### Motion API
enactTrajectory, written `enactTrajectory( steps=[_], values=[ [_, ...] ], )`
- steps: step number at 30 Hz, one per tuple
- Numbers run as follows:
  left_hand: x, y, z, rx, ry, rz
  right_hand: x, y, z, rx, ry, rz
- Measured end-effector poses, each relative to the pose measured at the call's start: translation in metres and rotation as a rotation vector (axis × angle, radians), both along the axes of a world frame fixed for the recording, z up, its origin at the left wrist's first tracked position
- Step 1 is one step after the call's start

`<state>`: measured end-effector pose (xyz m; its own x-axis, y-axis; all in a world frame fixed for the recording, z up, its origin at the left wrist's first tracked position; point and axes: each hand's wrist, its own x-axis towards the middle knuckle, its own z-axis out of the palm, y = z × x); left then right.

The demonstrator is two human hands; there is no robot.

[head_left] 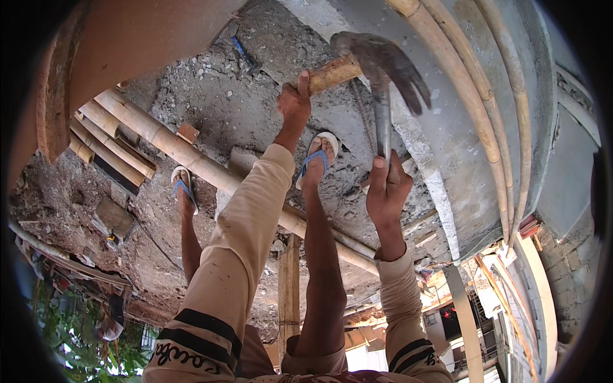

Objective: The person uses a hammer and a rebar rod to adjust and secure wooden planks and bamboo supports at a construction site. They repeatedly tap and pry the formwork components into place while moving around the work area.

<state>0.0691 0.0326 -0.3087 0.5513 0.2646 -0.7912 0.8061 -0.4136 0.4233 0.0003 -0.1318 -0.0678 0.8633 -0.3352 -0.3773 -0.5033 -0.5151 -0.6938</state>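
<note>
Rubble-strewn ground (191, 83), grey wall (456, 140), block wall (568, 274) far right, green foliage (70, 341) lower left

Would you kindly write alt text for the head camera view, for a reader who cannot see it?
The right hand holds a claw hammer by its handle, while the left hand grips a short piece of wood near the hammer's head. Beneath, sandalled feet stand on either side of a bamboo pole on rubble-strewn ground.

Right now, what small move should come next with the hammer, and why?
Likely a light tap of the hammer on the wooden piece, at its right end: the right hand grips the hammer, whose head overlaps that end in view, and the left hand holds the other end. Contact is unclear.
</note>
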Motion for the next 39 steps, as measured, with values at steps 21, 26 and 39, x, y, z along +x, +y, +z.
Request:
enactTrajectory(
  steps=[21, 26, 39],
  values=[
    [0.026, -0.009, 0.004, 0.062, -0.056, 0.016, -0.004, -0.036, -0.096, -0.365, -0.182, 0.196],
    [0.018, 0.003, 0.011, 0.043, -0.084, -0.016, 0.026, -0.003, -0.023, -0.109, -0.020, 0.005],
    [0.032, -0.011, 0.021, 0.035, -0.237, 0.026, -0.009, -0.022, -0.065, -0.225, -0.031, 0.072]
  ],
)
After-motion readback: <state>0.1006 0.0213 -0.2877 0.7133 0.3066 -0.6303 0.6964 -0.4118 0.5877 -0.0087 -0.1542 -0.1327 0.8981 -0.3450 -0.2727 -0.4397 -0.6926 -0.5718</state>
